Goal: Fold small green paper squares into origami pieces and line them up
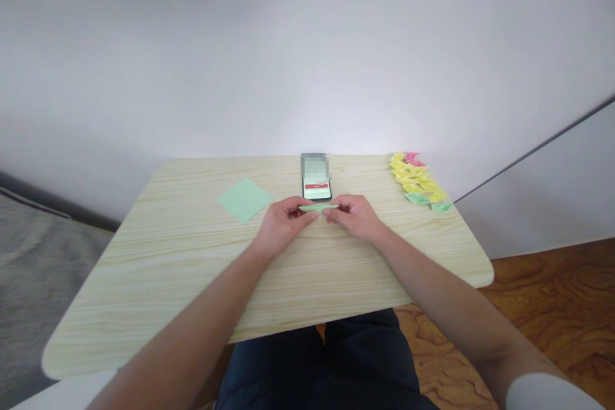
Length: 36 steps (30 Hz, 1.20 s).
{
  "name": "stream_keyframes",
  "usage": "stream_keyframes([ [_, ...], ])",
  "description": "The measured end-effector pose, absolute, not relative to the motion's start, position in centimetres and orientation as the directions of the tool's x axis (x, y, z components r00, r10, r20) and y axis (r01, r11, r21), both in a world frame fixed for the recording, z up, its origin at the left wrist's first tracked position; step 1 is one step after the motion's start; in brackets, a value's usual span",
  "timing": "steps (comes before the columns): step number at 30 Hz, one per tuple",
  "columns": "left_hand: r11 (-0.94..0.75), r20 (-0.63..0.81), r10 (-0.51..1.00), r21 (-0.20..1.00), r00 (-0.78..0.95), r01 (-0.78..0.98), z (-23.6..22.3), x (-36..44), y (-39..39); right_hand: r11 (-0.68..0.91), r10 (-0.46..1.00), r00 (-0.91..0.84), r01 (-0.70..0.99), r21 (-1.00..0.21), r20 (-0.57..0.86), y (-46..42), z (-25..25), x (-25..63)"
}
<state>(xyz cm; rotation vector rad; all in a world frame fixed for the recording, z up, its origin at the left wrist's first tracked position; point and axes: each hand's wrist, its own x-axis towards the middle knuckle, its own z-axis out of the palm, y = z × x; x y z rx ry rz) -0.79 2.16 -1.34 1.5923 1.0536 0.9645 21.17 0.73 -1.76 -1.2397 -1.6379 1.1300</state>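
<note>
A small folded piece of green paper is held level above the middle of the table. My left hand pinches its left end between thumb and fingers. At the other end my right hand grips it the same way, thumb toward me. Parts of the paper are covered by my fingertips, so its exact fold is hard to make out. Flat on the table to the left of my hands lies a square sheet of green paper, turned cornerwise.
A phone with a lit screen lies just beyond my hands. Several folded yellow, pink and green paper pieces sit in rows at the back right. The pale wooden table meets a white wall behind.
</note>
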Motion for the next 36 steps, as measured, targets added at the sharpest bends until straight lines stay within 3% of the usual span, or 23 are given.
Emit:
stream_keyframes([
  [10, -0.380, 0.286, 0.911, 0.863, 0.296, 0.333, -2.1, -0.2, 2.0, 0.245, 0.967, -0.177, 0.435, -0.867, 0.185, -0.8, -1.7, 22.3],
  [17, -0.511, 0.351, 0.837, 0.776, 0.420, 0.370, -2.8, 0.0, 1.9, 0.326, 0.945, -0.209, 0.573, -0.752, 0.250, -1.1, -1.9, 23.0],
  [22, -0.593, 0.399, 0.789, 0.695, 0.467, 0.407, -2.7, 0.3, 1.6, 0.344, 0.939, -0.205, 0.575, -0.743, 0.276, -1.3, -1.8, 23.4],
  [28, -0.663, 0.440, 0.736, 0.624, 0.515, 0.414, -2.5, 0.3, 1.4, 0.465, 0.881, -0.199, 0.538, -0.703, 0.430, -1.1, -1.6, 22.5],
  [36, -0.700, 0.451, 0.703, 0.576, 0.550, 0.423, -2.2, 0.3, 1.3, 0.497, 0.865, -0.275, 0.586, -0.640, 0.420, -1.0, -1.5, 21.9],
])
